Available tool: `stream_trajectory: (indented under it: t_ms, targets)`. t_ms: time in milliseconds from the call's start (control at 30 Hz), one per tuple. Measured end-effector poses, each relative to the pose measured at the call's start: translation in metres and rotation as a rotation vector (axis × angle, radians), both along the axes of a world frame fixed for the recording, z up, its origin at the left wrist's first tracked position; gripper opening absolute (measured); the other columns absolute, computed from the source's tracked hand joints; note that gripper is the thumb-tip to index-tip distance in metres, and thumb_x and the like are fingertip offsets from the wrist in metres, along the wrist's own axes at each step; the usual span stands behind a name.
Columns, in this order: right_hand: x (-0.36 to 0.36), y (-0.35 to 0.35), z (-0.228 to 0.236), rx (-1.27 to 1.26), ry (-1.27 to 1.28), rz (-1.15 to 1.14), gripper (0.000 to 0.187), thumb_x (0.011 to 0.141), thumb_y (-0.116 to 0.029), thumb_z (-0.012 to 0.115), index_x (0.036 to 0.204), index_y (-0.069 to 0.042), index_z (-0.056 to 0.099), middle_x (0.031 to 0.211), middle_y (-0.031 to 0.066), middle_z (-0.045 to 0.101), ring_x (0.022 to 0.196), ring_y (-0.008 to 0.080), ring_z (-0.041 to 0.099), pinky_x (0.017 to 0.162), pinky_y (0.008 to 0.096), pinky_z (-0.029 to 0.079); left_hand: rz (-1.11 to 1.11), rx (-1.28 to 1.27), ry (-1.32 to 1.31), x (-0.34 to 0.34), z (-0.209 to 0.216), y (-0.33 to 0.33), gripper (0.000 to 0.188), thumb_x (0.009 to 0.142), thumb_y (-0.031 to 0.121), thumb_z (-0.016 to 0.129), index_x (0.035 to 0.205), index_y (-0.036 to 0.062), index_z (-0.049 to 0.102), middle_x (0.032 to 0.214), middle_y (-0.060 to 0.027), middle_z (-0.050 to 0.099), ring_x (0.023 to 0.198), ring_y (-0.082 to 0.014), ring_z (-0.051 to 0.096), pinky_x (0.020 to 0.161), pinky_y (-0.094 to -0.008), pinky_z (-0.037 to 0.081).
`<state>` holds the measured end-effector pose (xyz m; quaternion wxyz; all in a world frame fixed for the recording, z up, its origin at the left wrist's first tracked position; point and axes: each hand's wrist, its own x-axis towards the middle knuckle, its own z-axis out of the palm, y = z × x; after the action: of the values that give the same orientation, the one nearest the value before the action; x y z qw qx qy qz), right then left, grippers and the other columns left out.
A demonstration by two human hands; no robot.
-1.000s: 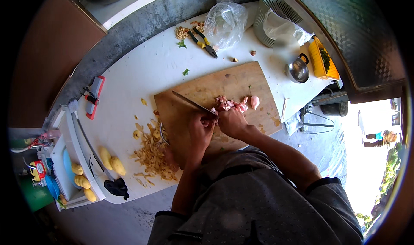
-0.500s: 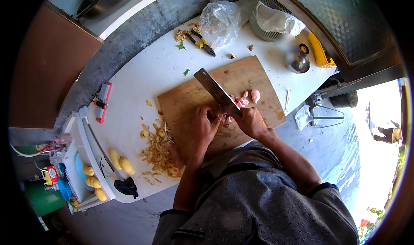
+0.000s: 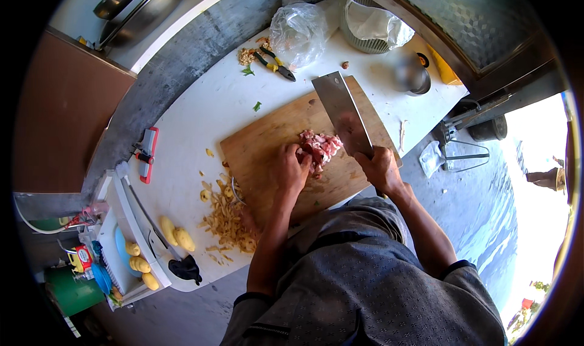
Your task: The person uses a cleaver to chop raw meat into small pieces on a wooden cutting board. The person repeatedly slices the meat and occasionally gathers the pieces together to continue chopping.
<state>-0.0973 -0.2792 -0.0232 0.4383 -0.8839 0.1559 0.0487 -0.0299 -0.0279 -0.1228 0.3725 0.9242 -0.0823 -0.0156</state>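
Midframe, our right hand [image 3: 381,168] clenches a cleaver [image 3: 342,111]; left hand [image 3: 291,171] half-curls at chopped meat [image 3: 320,146], hold unclear; bare chopping board [image 3: 252,148] leftward.

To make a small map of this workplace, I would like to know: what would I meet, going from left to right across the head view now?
Green container → red-edged tool → two potatoes on the white table → heap of peelings → left hand → chopped meat → right hand, gripping the cleaver → dark bucket.
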Motion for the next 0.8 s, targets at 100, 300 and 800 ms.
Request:
stream_trajectory:
  t_ms: [100,300,800]
  targets:
    - [-0.013,-0.009,-0.002,0.002,-0.07,-0.017,0.038,0.096,-0.025,0.076,0.092,0.013,0.073,0.069,0.0222,0.069,0.065,0.0277,0.071,0.063,0.046,0.055,0.017,-0.017,0.011,0.009,-0.009,0.007,0.034,0.085,0.015,0.088,0.111,0.0005,0.071,0.108,-0.0206,0.069,0.096,-0.0395,0.071,0.084,-0.0482,0.058]
    - [-0.038,-0.028,-0.018,0.029,-0.033,-0.065,0.037,0.098,-0.024,0.075,0.089,0.012,0.072,0.061,0.0153,0.066,0.053,0.0208,0.067,0.052,0.0411,0.052,0.142,-0.083,-0.074,0.038,-0.031,0.031,0.028,0.085,0.009,0.085,0.109,0.0006,0.071,0.108,-0.0212,0.068,0.097,-0.0412,0.07,0.085,-0.049,0.057]
    - [-0.053,-0.032,-0.011,0.065,0.009,-0.101,0.039,0.101,-0.026,0.075,0.088,0.011,0.074,0.063,0.0138,0.068,0.054,0.0188,0.066,0.053,0.0399,0.052,-0.477,0.269,-0.149,0.015,0.033,-0.005,0.041,0.077,0.004,0.084,0.116,0.0052,0.073,0.126,-0.0121,0.064,0.128,-0.0367,0.052,0.115,-0.052,0.04]
